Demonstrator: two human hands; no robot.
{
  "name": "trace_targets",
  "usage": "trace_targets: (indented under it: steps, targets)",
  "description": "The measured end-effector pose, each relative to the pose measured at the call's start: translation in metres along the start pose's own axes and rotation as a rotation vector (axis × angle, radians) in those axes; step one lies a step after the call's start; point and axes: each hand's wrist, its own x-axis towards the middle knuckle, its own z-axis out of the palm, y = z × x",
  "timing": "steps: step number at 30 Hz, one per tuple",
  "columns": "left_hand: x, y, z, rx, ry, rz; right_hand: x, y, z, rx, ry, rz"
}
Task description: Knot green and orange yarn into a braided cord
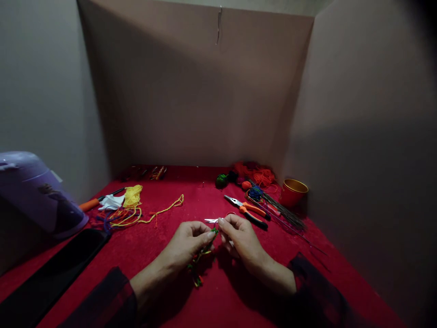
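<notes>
My left hand [186, 241] pinches a green yarn piece [214, 231] between thumb and forefinger. Below that hand hangs the rest of it, a narrow knotted strip with red, yellow and orange bits. Close beside it, my right hand [244, 239] is closed, thumb against forefinger, at the upper end of the green yarn; what lies between those fingertips is too small to make out. Just beyond the fingertips show the silver blades of small scissors [210, 221], partly hidden by the right hand. Pliers with orange and black handles [251, 212] lie past the right hand.
Yellow yarn [133, 197] and tangled strands lie left, near an orange-handled tool [89, 204], a purple container [41, 196] and a black tray-like object [58, 273]. At right are red yarn [261, 175], a green ball [221, 181], thin sticks [285, 212] and a red-gold cup [292, 193]. Walls enclose the red cloth.
</notes>
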Motion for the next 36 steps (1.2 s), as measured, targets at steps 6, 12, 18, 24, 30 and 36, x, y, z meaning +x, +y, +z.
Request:
trace_targets:
  steps: [6,12,18,24,30,36]
  targets:
    - [-0.002,0.001,0.001,-0.052,-0.050,-0.015,-0.001,-0.003,0.000,0.015,-0.005,0.008]
    - [0.000,-0.004,-0.002,-0.017,-0.107,-0.033,0.001,0.000,-0.001,-0.018,-0.018,-0.016]
    - [0.000,-0.003,-0.002,-0.036,-0.060,-0.050,0.002,0.002,-0.002,0.017,0.001,0.006]
    - [0.002,0.001,-0.005,-0.193,0.110,0.015,0.000,0.005,0.002,-0.018,-0.034,0.058]
    - [0.003,0.000,-0.005,-0.293,0.126,0.035,-0.003,0.010,0.006,-0.040,-0.177,0.072]
    - [0.001,0.004,-0.005,-0.347,0.131,0.033,-0.005,0.007,0.005,-0.079,-0.186,0.115]
